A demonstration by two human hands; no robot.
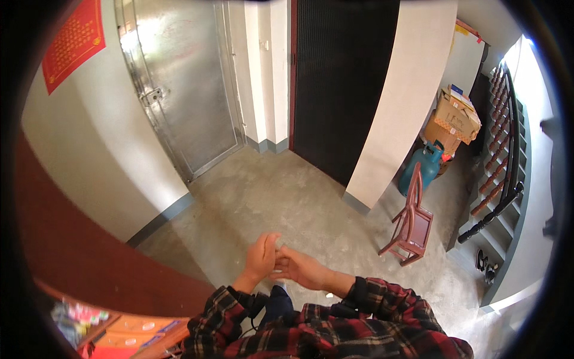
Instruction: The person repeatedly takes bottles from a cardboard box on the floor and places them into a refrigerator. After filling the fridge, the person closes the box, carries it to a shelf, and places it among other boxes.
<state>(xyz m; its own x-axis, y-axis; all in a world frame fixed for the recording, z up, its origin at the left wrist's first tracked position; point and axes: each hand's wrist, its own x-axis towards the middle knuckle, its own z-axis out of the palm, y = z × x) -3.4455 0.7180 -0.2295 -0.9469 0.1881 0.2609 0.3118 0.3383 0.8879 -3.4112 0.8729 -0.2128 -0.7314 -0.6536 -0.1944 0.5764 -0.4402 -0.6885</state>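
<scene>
My left hand (261, 256) is raised in front of my body, its palm side turned toward the other hand. My right hand (301, 268) meets it from the right, with its fingers against or just beside the left palm. No object shows between them, though the overlapping fingers hide part of the palms. Both forearms come out of the sleeves of a plaid shirt (332, 334). Below the hands lies the grey concrete floor (269, 193).
A wooden chair (415, 229) stands right, near a teal gas cylinder (421, 168) and stacked cardboard boxes (455, 119). Stairs (495, 240) with shoes (485, 265) beside them are far right. A metal door (193, 89) stands ahead left; a dark red panel (89, 251) and drawers (130, 325) are lower left.
</scene>
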